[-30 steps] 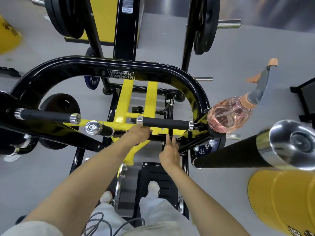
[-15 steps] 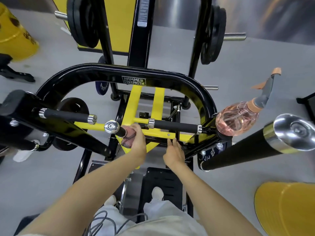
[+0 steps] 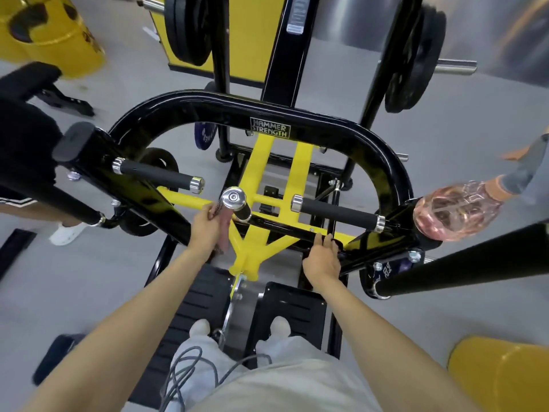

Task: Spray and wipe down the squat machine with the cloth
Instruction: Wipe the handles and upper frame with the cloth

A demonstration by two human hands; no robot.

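Observation:
The black and yellow squat machine point(image 3: 225, 111) fills the middle of the view. My left hand point(image 3: 205, 230) grips a reddish cloth point(image 3: 221, 230) against the yellow cross frame, just below a chrome-capped black handle point(image 3: 236, 202). My right hand point(image 3: 322, 255) holds a black bar of the frame, its fingers curled over it, below the right foam-grip handle point(image 3: 337, 214). A pink spray bottle point(image 3: 454, 209) with a grey and orange trigger rests on the machine's right arm, apart from both hands.
A thick black bar point(image 3: 463, 264) juts in from the right. Yellow barrels stand at the top left point(image 3: 59, 34) and bottom right point(image 3: 502, 379). Weight plates point(image 3: 187, 28) hang at the back. Another person's leg and white shoe point(image 3: 64, 233) stand left. My feet are on the black footplate point(image 3: 294, 307).
My left hand has slid left along the yellow frame with the cloth, past the chrome-capped handle. My right hand has stayed on the black bar. The view has tilted forward.

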